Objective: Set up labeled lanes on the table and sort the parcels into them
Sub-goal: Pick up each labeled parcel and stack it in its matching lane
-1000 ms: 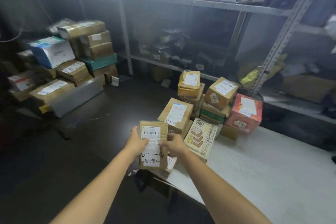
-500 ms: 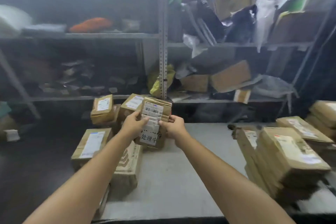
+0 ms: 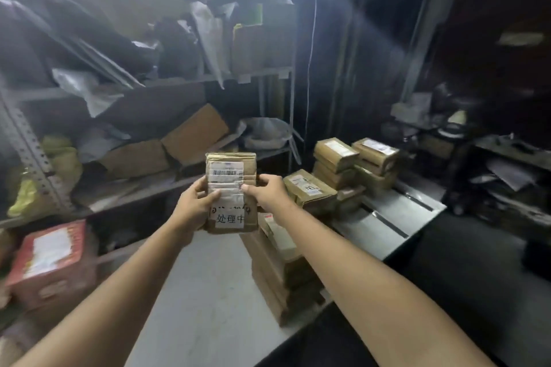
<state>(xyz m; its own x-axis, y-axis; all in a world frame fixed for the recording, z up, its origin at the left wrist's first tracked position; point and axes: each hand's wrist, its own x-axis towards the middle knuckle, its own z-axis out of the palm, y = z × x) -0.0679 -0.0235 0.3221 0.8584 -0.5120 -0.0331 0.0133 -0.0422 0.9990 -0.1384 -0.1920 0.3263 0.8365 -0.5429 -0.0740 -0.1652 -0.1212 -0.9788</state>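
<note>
Both hands hold a small brown cardboard parcel (image 3: 231, 192) upright in front of me, above the pale table (image 3: 208, 292). It carries a barcode label on top and a white slip with Chinese characters below. My left hand (image 3: 193, 202) grips its left edge and my right hand (image 3: 268, 189) grips its right edge. Just below and right of it, a row of flat brown parcels (image 3: 280, 265) stands on the table. Further right is a stack of taped brown parcels (image 3: 354, 164). A red box (image 3: 50, 262) sits at the table's left.
Metal shelving (image 3: 167, 86) behind the table is crammed with cardboard boxes, plastic bags and paper. A dark cluttered desk (image 3: 507, 170) stands at the right. A thin cord (image 3: 311, 62) hangs down beside the shelf post.
My view has swung to the right across the table while both hands kept hold of the parcel. The left-hand parcel pile has left the view and the right-hand stacks have come in.
</note>
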